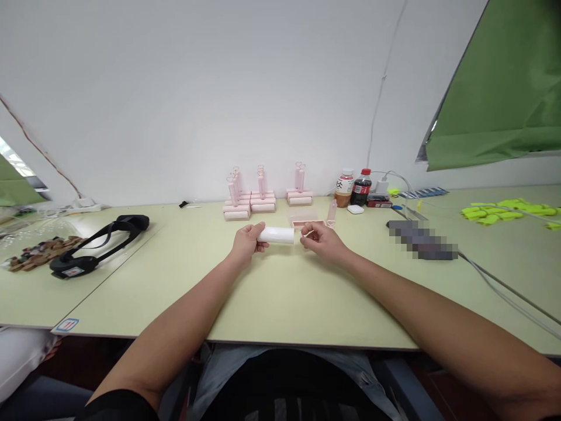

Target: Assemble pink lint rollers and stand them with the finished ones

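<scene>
My left hand (249, 244) is closed around one end of a white lint-roller roll (279, 235), which lies level above the table. My right hand (322, 241) is just off the roll's right end, with thumb and fingers curled together. What those fingers hold, if anything, is too small to make out. Behind the hands lies an open pale pink case (302, 224) with a clear lid. Beside it a pink handle (332, 213) stands upright, close to my right hand.
Several pink lint rollers with upright handles (262, 182) stand along the wall. Behind my right hand are a juice bottle (344, 190) and a cola bottle (361, 188). A black headset (103, 245) lies left; a blurred dark object (423, 240) and cables lie right.
</scene>
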A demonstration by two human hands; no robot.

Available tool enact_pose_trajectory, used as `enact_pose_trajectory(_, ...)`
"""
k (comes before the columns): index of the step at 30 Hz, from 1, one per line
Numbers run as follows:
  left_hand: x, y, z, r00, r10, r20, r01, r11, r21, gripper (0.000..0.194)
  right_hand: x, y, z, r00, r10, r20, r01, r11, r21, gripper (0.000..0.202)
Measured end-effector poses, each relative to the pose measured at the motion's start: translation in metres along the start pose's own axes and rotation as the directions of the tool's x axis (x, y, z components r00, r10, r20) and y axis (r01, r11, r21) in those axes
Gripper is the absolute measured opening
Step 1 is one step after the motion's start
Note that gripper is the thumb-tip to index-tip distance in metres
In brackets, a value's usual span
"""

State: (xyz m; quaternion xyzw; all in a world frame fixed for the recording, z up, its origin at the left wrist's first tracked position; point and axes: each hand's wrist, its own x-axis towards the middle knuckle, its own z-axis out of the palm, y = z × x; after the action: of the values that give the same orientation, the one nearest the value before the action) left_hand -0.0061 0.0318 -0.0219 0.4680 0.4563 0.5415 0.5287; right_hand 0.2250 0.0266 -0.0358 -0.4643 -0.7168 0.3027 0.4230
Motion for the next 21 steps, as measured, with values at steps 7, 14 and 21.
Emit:
enact_pose_trajectory(7,0.0006,-0.0025,-0.0001,1.0,-0.013,0.01,0.012,1.0,0.014,0.037,-0.0054,-0.005,0.0061,0.997,-0.073,0.022,0.068,0.982,0.175,0.024)
enact_pose_trajectory(14,0.0003,-0.0033,0.0003,0.999,-0.022,0.023,0.022,1.0,0.015,0.039,-0.0053,-0.0024,0.0068,0.996,-0.078,0.036,0.069,0.977,0.201,0.025)
enact_pose_trajectory(21,-0.0002,-0.003,0.0013,0.999,-0.026,0.022,0.026,1.0,0.011,0.038,-0.0062,-0.0053,0.0069,0.997,-0.065,0.043,0.054,0.973,0.222,0.027)
